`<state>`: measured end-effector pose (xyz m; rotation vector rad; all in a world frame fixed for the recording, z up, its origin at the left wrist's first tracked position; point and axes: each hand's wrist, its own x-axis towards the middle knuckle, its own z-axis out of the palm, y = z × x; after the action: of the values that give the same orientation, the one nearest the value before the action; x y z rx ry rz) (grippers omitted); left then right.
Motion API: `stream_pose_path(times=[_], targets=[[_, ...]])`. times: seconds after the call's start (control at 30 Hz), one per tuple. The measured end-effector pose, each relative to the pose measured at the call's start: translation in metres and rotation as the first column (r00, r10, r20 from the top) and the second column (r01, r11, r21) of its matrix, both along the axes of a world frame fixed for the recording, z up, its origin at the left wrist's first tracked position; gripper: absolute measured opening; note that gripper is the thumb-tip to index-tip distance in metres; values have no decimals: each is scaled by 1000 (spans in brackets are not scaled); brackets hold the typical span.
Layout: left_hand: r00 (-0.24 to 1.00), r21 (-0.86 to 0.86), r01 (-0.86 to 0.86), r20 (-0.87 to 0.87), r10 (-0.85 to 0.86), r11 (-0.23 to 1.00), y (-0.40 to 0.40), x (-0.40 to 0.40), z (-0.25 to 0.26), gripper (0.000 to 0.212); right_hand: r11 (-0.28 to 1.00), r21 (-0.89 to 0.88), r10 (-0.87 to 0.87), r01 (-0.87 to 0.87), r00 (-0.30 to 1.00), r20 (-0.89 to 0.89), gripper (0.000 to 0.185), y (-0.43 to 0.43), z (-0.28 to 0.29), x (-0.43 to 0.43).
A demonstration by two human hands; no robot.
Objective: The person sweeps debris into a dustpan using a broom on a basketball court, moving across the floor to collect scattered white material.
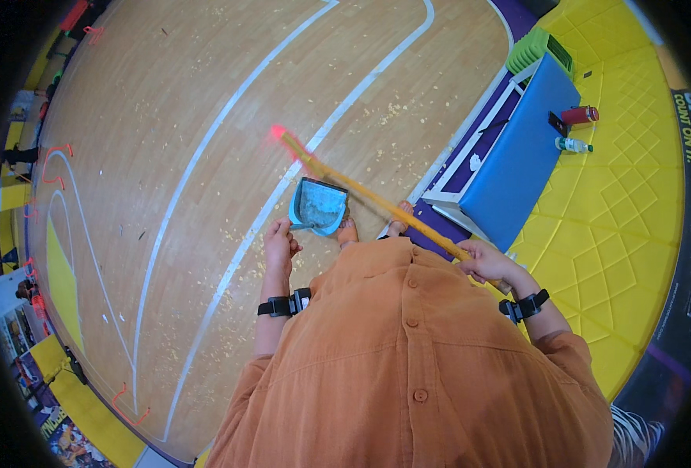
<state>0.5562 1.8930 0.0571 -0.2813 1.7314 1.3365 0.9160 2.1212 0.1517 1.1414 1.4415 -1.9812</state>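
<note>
In the head view my left hand (pixel 281 243) is closed around the handle of a light-blue plastic dustpan (pixel 321 203). Its dark-edged mouth faces away from me, and grey dust coats the inside. My right hand (pixel 487 261) grips the near end of a long yellow-brown broom handle (pixel 393 209), which slants away to the left past the dustpan. Pinkish-red broom bristles (pixel 277 133) show at the far end, partly hidden behind the stick. Pale scraps (pixel 401 108) lie scattered over the wood-look floor (pixel 217 187). Each wrist wears a black strap with a small device.
On the right stands a blue padded bench (pixel 521 158) with a white frame, holding a red flask (pixel 579 115), a phone (pixel 557 124) and a plastic bottle (pixel 573 145). Stacked green stools (pixel 538 51) adjoin it. Yellow padding (pixel 620 193) lines that side. Bent red-orange frames (pixel 56 164) stand along the left.
</note>
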Motion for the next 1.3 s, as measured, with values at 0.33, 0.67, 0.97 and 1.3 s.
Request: stream_pose_path(times=[0.33, 0.67, 0.97, 1.3], targets=[[999, 30, 25, 23, -26, 999, -3, 1, 8, 13, 874, 486, -118, -27, 957, 265, 17, 29, -22, -4], [994, -14, 107, 36, -107, 994, 7, 3, 3, 15, 723, 554, 78, -414, 845, 529, 33, -12, -75, -3], [991, -30, 136, 7, -136, 990, 21, 3, -1, 15, 955, 273, 124, -115, 992, -16, 28, -17, -15, 14], [999, -109, 17, -30, -20, 994, -4, 1, 7, 14, 984, 133, -119, 122, 992, -29, 11, 59, -10, -22]])
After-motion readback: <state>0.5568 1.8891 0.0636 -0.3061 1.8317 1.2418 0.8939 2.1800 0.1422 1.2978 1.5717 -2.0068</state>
